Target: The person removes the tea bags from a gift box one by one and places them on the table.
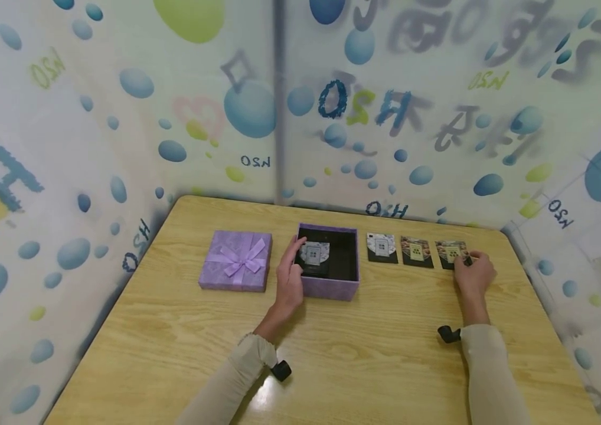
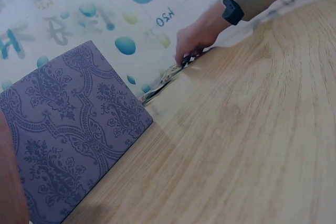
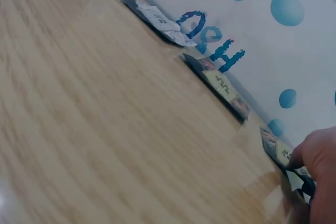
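An open purple gift box [image 1: 330,289] with a black inside stands mid-table. A flat square packet [image 1: 314,254] with a grey-and-white print lies in its left part. My left hand [image 1: 290,283] holds the box at its left side, fingers along the wall and rim. Right of the box, a white-and-black packet [image 1: 382,248] and a brown-and-black packet [image 1: 417,252] lie in a row. At the row's right end, my right hand [image 1: 474,274] pinches another brown-and-black packet [image 1: 449,251] by its right part. A dark piece [image 3: 308,186] shows under those fingertips; its kind is unclear.
The purple lid [image 1: 237,262] with a ribbon bow lies left of the box. A light wooden table [image 1: 375,354] carries everything. Behind it stands a pale wall [image 1: 199,177] printed with blue and green drops.
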Action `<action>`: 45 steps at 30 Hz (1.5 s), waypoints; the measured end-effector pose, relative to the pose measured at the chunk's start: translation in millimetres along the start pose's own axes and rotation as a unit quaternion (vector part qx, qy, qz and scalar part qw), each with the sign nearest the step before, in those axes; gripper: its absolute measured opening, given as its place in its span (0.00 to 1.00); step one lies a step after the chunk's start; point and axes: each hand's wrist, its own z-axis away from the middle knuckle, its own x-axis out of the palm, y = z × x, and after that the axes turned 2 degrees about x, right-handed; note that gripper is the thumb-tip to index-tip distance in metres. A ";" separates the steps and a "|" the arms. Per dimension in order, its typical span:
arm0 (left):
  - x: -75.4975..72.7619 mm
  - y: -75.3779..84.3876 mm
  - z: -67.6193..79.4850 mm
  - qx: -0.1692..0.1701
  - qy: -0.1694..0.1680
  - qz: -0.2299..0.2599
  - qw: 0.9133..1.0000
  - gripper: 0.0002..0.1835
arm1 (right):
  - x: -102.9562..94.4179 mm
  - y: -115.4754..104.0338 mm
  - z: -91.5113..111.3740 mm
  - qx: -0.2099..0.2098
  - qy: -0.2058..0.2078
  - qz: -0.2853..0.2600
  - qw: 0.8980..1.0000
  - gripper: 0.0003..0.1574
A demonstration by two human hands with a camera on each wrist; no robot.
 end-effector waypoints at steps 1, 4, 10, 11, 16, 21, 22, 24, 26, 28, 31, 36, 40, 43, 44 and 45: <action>0.7 -2.7 -0.3 0.003 -0.001 0.001 1.000 0.33 | 0.5 1.1 0.3 -0.003 0.013 -0.001 1.000 0.34; 3.4 -16.5 -0.9 0.011 -0.001 0.002 1.000 0.34 | 0.9 3.5 1.1 -0.013 0.038 -0.003 0.999 0.32; 5.3 -35.5 -1.0 0.021 0.007 -0.003 1.000 0.35 | 2.1 3.4 0.6 -0.035 0.063 0.006 0.997 0.31; 4.9 -36.3 -1.2 0.022 0.007 -0.004 1.000 0.35 | 2.1 2.6 1.0 -0.038 0.067 0.007 0.997 0.32; 3.8 -36.3 -2.4 0.015 0.004 -0.011 1.000 0.36 | 1.0 -2.1 6.4 -0.046 0.075 0.004 0.996 0.31; 2.2 -36.1 -0.2 0.000 -0.001 -0.023 1.000 0.36 | 2.9 0.8 13.4 -0.046 0.075 0.004 0.996 0.32; 2.0 -36.8 1.1 -0.001 -0.001 -0.024 1.000 0.36 | 3.7 3.0 14.5 -0.044 0.074 0.007 0.996 0.32; 1.9 -39.3 4.0 -0.001 0.000 -0.026 1.000 0.35 | 5.2 8.1 16.6 -0.040 0.074 0.010 0.996 0.32; 2.2 -41.4 6.6 -0.003 -0.002 -0.028 1.000 0.35 | 6.0 12.9 18.4 -0.036 0.073 0.014 0.997 0.32; 2.8 -42.3 8.4 -0.004 -0.002 -0.029 1.000 0.35 | 6.2 15.8 20.2 -0.037 0.075 0.017 0.996 0.32; 3.1 -42.1 9.6 -0.010 -0.004 -0.030 0.999 0.35 | 6.3 16.3 22.9 -0.041 0.082 0.008 0.996 0.32; 2.5 -39.7 7.6 -0.018 -0.003 -0.029 0.999 0.35 | 9.6 13.2 22.4 -0.068 0.129 -0.043 0.988 0.30; 1.4 -37.6 5.3 -0.021 0.000 -0.029 0.999 0.34 | 15.6 10.4 19.8 -0.124 0.173 -0.073 0.974 0.22; 1.1 -37.1 4.4 -0.021 0.001 -0.030 0.999 0.34 | 21.1 6.4 21.1 -0.174 0.192 -0.079 0.963 0.16; 1.2 -37.2 4.5 -0.019 0.002 -0.028 0.999 0.34 | 23.3 5.2 22.1 -0.189 0.194 -0.079 0.960 0.15; 1.4 -37.5 4.4 -0.017 0.002 -0.027 0.999 0.34 | 25.3 3.3 23.4 -0.203 0.193 -0.080 0.957 0.14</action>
